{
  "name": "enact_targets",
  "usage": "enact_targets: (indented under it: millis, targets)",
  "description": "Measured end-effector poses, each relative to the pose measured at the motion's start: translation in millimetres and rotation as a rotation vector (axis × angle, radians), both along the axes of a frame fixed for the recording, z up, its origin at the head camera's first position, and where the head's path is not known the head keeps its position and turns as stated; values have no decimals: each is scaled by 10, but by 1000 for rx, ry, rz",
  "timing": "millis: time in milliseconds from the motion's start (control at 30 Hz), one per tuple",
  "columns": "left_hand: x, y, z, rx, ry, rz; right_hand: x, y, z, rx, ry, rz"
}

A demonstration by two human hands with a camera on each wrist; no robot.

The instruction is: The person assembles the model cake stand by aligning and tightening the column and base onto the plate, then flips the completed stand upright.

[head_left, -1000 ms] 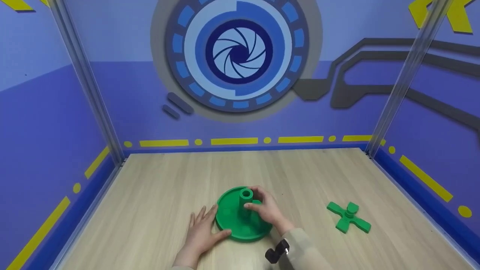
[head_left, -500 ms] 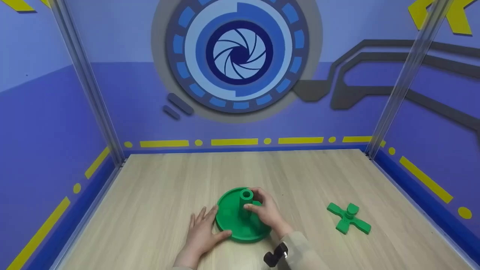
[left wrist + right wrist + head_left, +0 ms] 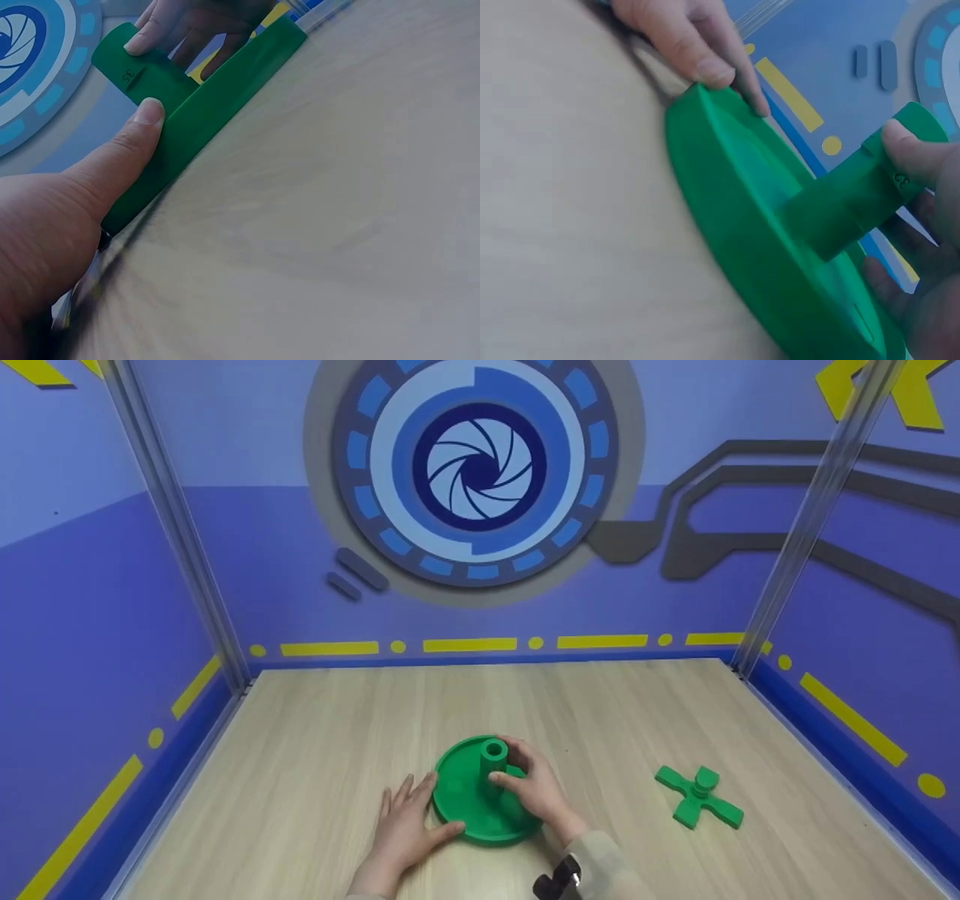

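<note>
A round green dish [image 3: 461, 802] with a raised rim lies flat on the table. From its middle rises an upright green tube [image 3: 492, 765] with a hole in its top. My right hand [image 3: 536, 787] holds this tube, thumb on the near side and fingers behind it, as the right wrist view also shows. Along the dish's left edge rests my left hand [image 3: 405, 829], its fingers spread and fairly straight. Its thumb [image 3: 124, 154] touches the rim in the left wrist view. How the tube's foot meets the dish cannot be seen well.
A green four-armed cross piece [image 3: 700, 797] with a round knob in its centre lies on the wooden table [image 3: 337, 720], right of my right hand. Blue-purple panels [image 3: 247, 570] and metal posts [image 3: 180, 525] enclose the table on three sides.
</note>
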State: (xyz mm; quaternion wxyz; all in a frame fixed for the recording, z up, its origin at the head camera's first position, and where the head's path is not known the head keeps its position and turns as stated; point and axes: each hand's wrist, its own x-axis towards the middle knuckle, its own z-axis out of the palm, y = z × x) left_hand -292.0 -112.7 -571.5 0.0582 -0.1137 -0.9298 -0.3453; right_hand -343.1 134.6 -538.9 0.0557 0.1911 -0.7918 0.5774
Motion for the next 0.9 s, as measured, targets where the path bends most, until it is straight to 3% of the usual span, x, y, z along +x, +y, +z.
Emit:
enact_targets:
  millis: [300,467,600,700,900]
  targets:
    - [-4,1,-9,18,-6,-2,81,286,128,-60,-14,10]
    - [-3,-4,-14,26,-16,-8,184,581,236,-68,-51,-45]
    - [-1,-7,-7,27,-33,-9,267,888,309,-62,-9,-71]
    - [-2,-5,-1,25,-41,-7,324,1136,369,-61,22,-121]
    - [-3,2,7,23,-38,-6,438,1669,489,-20,-16,-234]
